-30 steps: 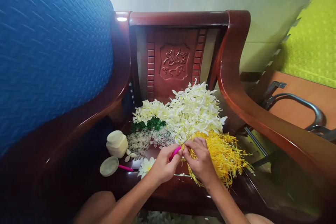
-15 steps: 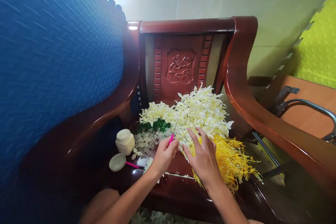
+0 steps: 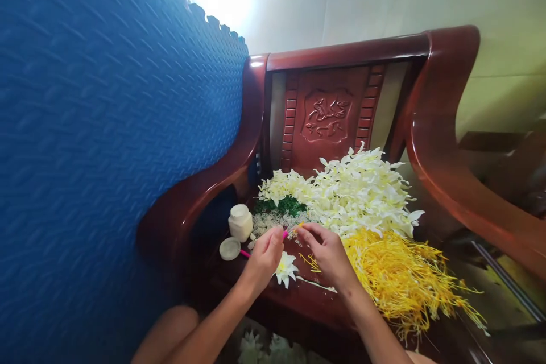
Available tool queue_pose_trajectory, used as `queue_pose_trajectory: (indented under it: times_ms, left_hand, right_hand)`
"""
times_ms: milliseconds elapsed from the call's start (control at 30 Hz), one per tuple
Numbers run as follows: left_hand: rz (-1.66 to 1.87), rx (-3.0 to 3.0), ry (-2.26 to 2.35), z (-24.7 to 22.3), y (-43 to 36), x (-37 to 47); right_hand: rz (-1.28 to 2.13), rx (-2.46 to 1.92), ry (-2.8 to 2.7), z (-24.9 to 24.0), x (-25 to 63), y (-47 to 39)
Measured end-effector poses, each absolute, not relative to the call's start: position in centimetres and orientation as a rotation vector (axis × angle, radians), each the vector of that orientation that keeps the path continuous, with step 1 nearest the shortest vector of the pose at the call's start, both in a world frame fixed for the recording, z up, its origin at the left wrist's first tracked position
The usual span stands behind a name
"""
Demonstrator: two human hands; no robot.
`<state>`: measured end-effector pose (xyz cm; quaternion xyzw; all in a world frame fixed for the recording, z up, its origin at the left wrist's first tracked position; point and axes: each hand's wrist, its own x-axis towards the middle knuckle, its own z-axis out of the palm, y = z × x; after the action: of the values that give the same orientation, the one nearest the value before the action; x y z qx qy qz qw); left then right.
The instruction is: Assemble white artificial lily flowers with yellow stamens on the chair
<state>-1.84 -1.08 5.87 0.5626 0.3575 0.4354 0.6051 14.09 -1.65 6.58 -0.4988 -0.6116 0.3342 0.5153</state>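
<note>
My left hand [image 3: 267, 256] is closed round a thin tool with a pink handle [image 3: 285, 234]; its tip is hard to make out. My right hand [image 3: 326, 250] pinches a yellow artificial stamen [image 3: 300, 226] close to the tool. Below my left hand lies a white flower [image 3: 285, 269]. A pile of yellow stamens [image 3: 396, 270] spreads beside my right wrist, with a few loose strands [image 3: 313, 263] under that hand. Behind it is a heap of white petals [image 3: 362, 190]. Pale lacy pieces [image 3: 273, 220] lie just beyond my left hand.
Everything rests on the seat of a dark red wooden chair [image 3: 345, 60]. To the left stand an open white jar [image 3: 240, 223] and its round lid [image 3: 230, 248]. Green pieces [image 3: 284, 205] lie behind the lacy ones. A blue foam mat [image 3: 119, 125] rises on the left.
My right hand has gone from spread fingers to a pinch on a yellow stamen, brought near the tool. The view has turned left, and the white flower shows more fully.
</note>
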Motion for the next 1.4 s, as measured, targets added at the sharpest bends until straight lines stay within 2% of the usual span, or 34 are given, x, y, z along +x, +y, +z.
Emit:
queue_pose_trajectory:
  times_ms: [100, 367, 1167, 1400]
  left_hand:
    - [1.069, 1.448, 0.944, 5.7, -1.4, -2.5]
    - [1.196, 1.725, 1.231, 4.7, -2.0, -3.9]
    - [1.128, 1.716, 1.329, 3.3, -2.0, -1.3]
    - [1.101, 1.708, 1.325, 3.2, -2.1, -1.2]
  right_hand:
    - [0.945, -1.125, -1.400, 6.8, 13.6, -0.4]
    - [0.964, -1.062, -1.486, 5.4, 13.6, 0.1]
    - [1.122, -1.130, -1.269, 3.7, 14.2, 0.7]
    - [1.265, -1.049, -1.080, 3.9, 13.7, 0.5]
